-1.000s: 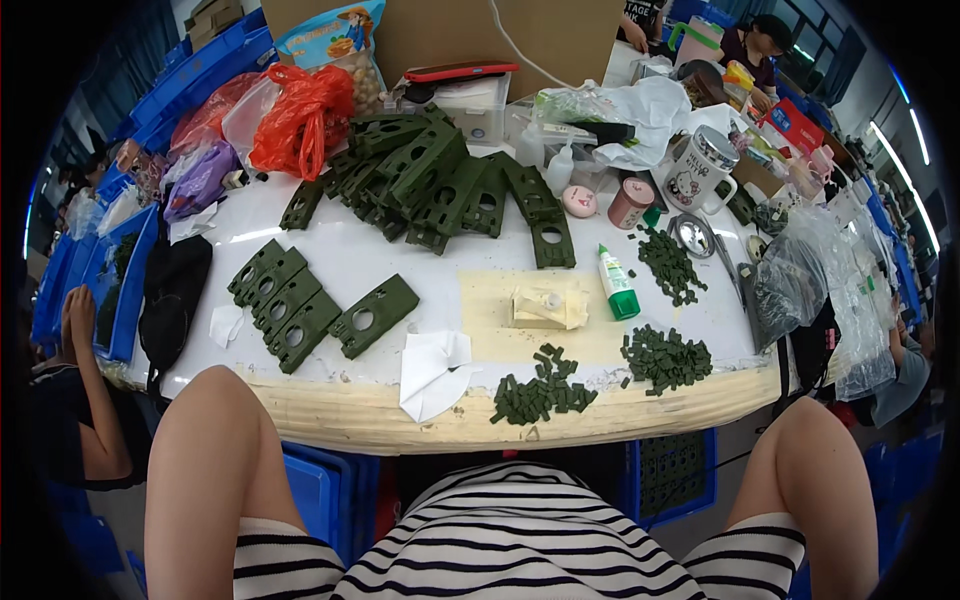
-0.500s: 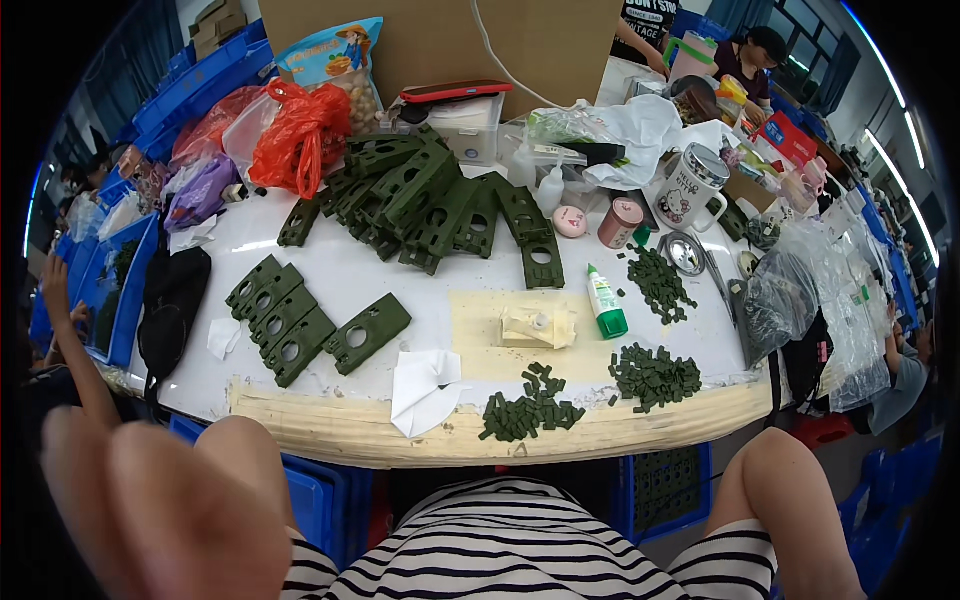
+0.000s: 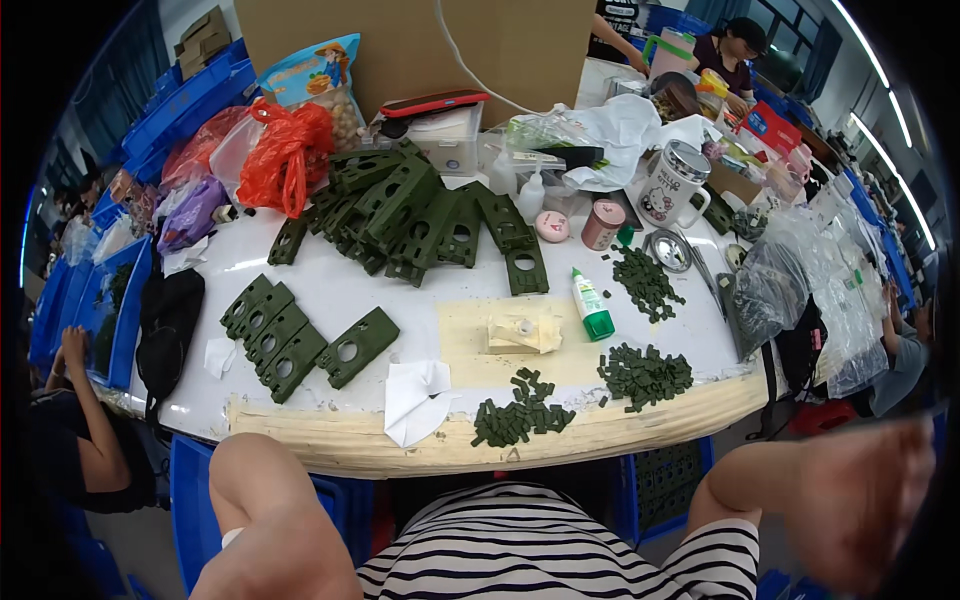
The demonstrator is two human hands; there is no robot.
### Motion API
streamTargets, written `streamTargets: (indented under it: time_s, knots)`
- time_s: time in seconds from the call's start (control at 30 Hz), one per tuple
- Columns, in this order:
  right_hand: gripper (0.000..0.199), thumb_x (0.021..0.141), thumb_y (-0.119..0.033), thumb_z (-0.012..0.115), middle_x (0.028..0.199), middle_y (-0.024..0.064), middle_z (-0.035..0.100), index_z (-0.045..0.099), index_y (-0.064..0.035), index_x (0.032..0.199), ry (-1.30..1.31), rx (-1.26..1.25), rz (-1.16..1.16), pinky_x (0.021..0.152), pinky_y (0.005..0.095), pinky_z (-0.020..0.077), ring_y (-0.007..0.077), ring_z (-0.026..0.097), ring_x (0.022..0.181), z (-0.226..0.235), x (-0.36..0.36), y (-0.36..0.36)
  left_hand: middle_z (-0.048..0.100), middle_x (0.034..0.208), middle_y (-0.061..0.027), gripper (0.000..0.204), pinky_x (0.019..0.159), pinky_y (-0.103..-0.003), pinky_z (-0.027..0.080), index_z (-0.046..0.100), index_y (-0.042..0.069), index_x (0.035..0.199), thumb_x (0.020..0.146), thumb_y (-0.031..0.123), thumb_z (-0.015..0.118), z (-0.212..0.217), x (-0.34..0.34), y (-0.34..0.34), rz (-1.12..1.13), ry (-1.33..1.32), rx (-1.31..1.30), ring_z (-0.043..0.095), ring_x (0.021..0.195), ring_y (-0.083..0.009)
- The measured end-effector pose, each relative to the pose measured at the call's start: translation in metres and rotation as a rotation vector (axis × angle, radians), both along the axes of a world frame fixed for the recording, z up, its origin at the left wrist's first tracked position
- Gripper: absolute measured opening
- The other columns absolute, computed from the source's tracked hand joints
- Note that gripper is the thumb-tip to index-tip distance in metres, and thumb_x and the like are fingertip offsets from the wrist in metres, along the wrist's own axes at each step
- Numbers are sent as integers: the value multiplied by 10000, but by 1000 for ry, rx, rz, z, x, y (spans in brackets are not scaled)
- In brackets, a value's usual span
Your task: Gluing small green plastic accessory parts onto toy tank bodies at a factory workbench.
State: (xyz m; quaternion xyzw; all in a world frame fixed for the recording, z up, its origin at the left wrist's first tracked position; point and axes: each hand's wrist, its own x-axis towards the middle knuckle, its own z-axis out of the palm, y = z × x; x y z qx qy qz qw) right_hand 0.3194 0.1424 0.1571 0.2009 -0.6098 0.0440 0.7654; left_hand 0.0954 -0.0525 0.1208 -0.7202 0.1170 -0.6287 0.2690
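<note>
Operator: State of the hands, taking the taped block [image 3: 523, 338] as clock centre?

Manual: Your right hand [image 3: 865, 500] is at 4 o'clock, past the table edge — blurred, and well apart from the green parts; whether it grips anything cannot be determined; your left forearm [image 3: 285, 550] enters between 7 and 8 o'clock; your left hand falls outside the view, so its grip is likewise undetermined.

Operator: Position of the workpieces?

Manual: Your block sits on the yellow mat [image 3: 465, 368]; a single green panel [image 3: 370, 336] lies at 9 o'clock; a row of green panels [image 3: 285, 328] lies just beyond it; a heaped green stack [image 3: 400, 205] occupies 10 to 11 o'clock; small green pieces form three piles — near pile [image 3: 520, 412] at 6, right pile [image 3: 645, 378] at 4, far pile [image 3: 645, 283] at 2; the green-and-white bottle [image 3: 590, 305] is between 2 and 3.
</note>
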Motion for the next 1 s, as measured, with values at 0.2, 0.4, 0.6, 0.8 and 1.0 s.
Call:
streamTargets:
  time_s: [0.2,0.4,0.6,0.8,1.0]
  knots:
    - [101,827,-45,656,789,87,646,629,46,861,-1137,-644,-276,698,256,470,138,607,734,-87,-65,111,623,936,-100,308,776,-402,501,590,83,1014,791,260,708,-45,-51,-5,1305,340,-838,598,943,-277]
    - [137,748,-96,711,738,104,673,688,-13,855,-1621,-756,-321,641,302,500,201,648,673,-154,-89,158,535,1139,-190,709,915,-441,399,450,8,1259,698,291,779,-87,-102,-22,1671,244,-1530,473,1140,-359]
    - [166,697,-104,743,735,108,674,689,-15,825,-1776,-738,-281,645,307,499,202,648,682,-156,-111,161,517,1190,-206,800,997,-454,305,426,-1,1303,666,308,797,-101,-114,-31,1746,199,-1652,441,1168,-361]
    - [137,724,-60,710,723,106,653,642,8,821,-1751,-669,-304,632,319,494,206,632,659,-157,-113,159,588,1030,-161,717,937,-416,296,500,-16,1220,654,303,804,-105,-123,-25,1636,116,-1762,505,1042,-296]
    - [139,828,5,628,767,50,651,674,9,959,-1410,-757,-186,604,227,472,76,576,660,-116,-117,128,572,960,-114,558,916,-390,315,558,27,1156,658,162,771,-79,-117,-10,1555,73,-1614,513,1003,-271]
